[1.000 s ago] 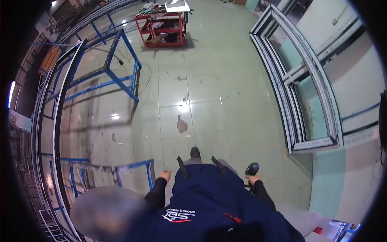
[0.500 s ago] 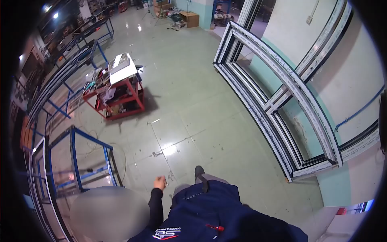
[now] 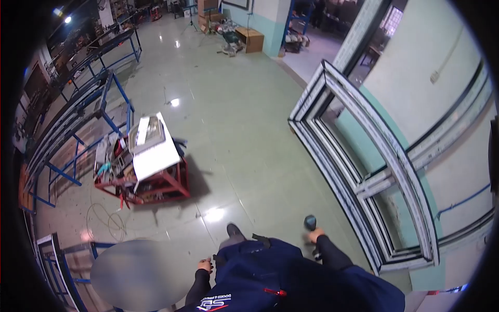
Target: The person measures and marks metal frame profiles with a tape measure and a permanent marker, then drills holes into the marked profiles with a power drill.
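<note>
At the lower right of the head view, my right hand (image 3: 314, 235) is wrapped round a dark power tool with a teal-grey end (image 3: 310, 223). The tool hangs beside my body, left of the leaning window frame. My left hand (image 3: 206, 265) hangs low beside my navy jacket (image 3: 270, 270), its fingers curled. Whether it holds anything small is too blurred to tell. One dark shoe (image 3: 233, 229) shows on the floor in front of me.
A red tool cart (image 3: 179, 187) with a white board (image 3: 158, 156) on top stands ahead left. Blue metal racks (image 3: 78, 143) line the left side. Large white window frames (image 3: 332, 174) lean on the right wall. A thin hose (image 3: 106, 223) lies coiled on the floor.
The cart and window frames appear nearer and lower. My right hand with the power tool has come into view. My left hand sits lower, and my foot has shifted left.
</note>
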`<action>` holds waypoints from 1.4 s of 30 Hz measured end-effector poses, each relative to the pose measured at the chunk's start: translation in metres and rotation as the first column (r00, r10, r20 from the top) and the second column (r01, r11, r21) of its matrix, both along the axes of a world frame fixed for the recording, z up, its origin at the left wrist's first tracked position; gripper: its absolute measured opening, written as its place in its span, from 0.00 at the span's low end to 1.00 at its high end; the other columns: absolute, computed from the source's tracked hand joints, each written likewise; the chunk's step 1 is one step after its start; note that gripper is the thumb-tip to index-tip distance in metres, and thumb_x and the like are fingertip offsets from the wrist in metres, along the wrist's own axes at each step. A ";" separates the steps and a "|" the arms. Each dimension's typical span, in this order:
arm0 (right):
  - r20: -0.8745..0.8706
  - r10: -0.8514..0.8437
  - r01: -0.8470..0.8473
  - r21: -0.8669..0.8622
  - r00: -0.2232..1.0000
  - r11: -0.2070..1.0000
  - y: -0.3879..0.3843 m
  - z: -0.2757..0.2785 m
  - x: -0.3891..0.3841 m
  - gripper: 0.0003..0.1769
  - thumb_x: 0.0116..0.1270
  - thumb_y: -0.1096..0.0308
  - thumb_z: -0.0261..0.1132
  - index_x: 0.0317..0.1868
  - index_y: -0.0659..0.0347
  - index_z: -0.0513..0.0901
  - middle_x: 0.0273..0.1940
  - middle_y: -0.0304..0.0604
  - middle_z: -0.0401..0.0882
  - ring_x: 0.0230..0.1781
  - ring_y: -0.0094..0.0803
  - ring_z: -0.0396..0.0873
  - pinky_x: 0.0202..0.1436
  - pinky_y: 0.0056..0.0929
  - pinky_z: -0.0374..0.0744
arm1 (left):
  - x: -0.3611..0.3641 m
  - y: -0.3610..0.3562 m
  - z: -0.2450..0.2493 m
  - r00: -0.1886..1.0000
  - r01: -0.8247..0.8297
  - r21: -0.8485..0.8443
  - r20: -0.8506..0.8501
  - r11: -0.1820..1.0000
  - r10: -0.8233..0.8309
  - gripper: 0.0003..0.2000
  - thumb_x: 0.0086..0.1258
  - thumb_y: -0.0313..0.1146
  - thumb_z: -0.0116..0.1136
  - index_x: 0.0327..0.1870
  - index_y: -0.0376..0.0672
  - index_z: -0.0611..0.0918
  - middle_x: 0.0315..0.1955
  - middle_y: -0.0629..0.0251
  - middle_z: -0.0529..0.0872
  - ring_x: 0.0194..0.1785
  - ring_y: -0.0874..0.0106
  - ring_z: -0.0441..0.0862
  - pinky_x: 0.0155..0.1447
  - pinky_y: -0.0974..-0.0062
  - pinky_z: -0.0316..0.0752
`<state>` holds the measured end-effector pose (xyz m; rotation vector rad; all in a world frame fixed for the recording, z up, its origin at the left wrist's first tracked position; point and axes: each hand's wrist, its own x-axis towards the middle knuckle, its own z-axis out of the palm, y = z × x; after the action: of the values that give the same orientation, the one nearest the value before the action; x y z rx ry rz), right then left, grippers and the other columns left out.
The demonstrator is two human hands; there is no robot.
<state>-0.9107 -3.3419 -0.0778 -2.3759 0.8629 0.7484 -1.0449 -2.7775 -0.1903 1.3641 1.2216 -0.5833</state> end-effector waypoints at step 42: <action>-0.265 0.504 -0.430 0.291 0.822 0.854 0.670 -0.042 1.399 0.23 0.58 0.62 0.75 0.53 0.63 0.85 0.38 0.49 0.87 0.36 0.41 0.86 0.41 0.43 0.81 | 1.429 0.615 0.097 0.881 0.003 0.339 0.444 0.941 -0.163 0.27 0.71 0.49 0.65 0.63 0.38 0.79 0.41 0.54 0.90 0.43 0.65 0.88 0.51 0.68 0.81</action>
<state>0.4884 -2.6718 -0.1199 -2.3103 0.2703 1.3993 0.3844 -2.1620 -0.0930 1.7260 0.8861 -0.0857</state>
